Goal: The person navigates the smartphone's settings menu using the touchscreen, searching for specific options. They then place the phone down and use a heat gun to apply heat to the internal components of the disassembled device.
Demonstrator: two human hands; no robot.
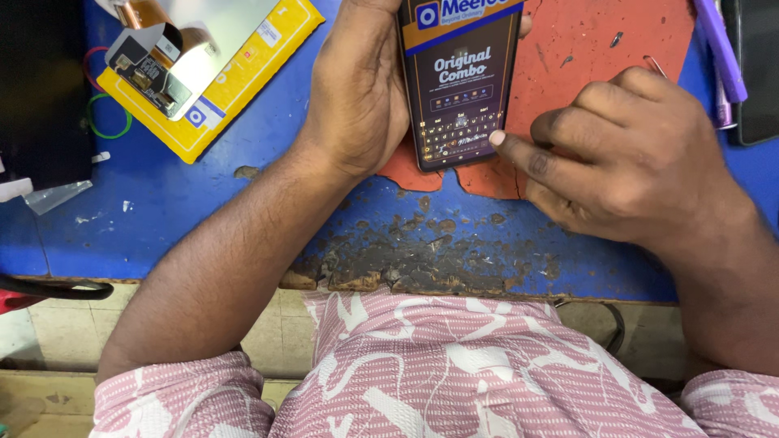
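Observation:
A dark flat phone-shaped package (459,77) with an orange band and printed front stands on its lower end on a worn red mat (600,49). My left hand (357,85) grips its left edge, fingers wrapped behind it. My right hand (629,158) rests on the mat to the right, loosely curled, with its forefinger tip touching the package's lower right corner. Nothing lies inside the right hand.
A yellow-backed phone display panel (215,57) with a flex cable lies at upper left on the chipped blue bench (162,211). A purple tool (722,57) and a dark phone (759,73) sit at the far right. Small screws (615,38) lie on the mat.

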